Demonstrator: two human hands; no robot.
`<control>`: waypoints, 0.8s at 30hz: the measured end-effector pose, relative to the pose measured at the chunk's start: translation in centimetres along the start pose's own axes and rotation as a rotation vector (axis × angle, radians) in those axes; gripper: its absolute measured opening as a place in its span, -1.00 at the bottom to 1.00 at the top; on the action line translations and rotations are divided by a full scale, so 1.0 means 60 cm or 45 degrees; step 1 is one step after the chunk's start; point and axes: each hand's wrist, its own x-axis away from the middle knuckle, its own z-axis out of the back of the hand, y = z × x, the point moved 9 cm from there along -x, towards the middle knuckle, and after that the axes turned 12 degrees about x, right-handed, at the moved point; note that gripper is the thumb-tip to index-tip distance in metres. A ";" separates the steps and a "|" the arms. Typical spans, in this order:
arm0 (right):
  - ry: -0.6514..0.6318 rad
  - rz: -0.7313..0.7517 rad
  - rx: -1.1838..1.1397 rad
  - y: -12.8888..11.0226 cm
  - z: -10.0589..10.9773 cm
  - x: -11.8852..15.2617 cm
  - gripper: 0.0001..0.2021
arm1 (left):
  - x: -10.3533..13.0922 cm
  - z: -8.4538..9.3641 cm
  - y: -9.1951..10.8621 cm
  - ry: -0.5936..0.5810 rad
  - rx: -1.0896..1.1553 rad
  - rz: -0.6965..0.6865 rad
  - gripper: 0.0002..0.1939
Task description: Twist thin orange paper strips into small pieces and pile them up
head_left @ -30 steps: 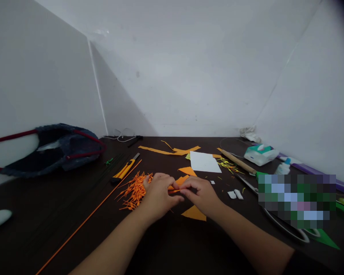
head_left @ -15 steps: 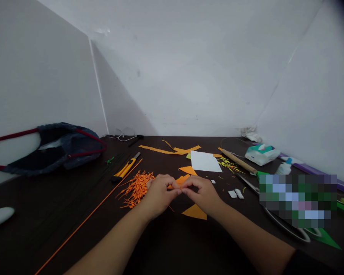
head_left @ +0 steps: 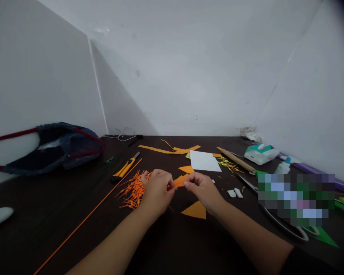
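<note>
My left hand [head_left: 158, 191] is closed, thumb and fingertips pinched together beside the right edge of a pile of thin orange twisted strips [head_left: 134, 189]. My right hand [head_left: 203, 190] also pinches, its thumb against the index finger. A small gap lies between the two sets of fingertips. Whatever either pinch holds is too small or hidden to make out. Behind the fingertips is an orange paper piece [head_left: 180, 181], with another orange scrap [head_left: 186, 169] farther back. A triangular orange paper piece [head_left: 195, 211] lies below my right hand.
A yellow utility knife [head_left: 126, 169] and a long orange stick [head_left: 88, 214] lie left. White paper [head_left: 205, 160] and yellow strips [head_left: 228, 164] are behind. Scissors [head_left: 275, 221], a glue bottle [head_left: 283, 166] and a tissue pack [head_left: 260, 154] lie right; a dark bag [head_left: 54, 151] stands far left.
My fingertips, which met around a tiny orange bit, have moved apart. The left hand has turned slightly and the right hand has lifted a little away. Things on the table stay in place.
</note>
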 end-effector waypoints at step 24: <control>-0.029 0.371 0.286 -0.063 0.003 0.012 -0.90 | 0.014 -0.047 -0.014 -0.540 0.711 0.242 -0.74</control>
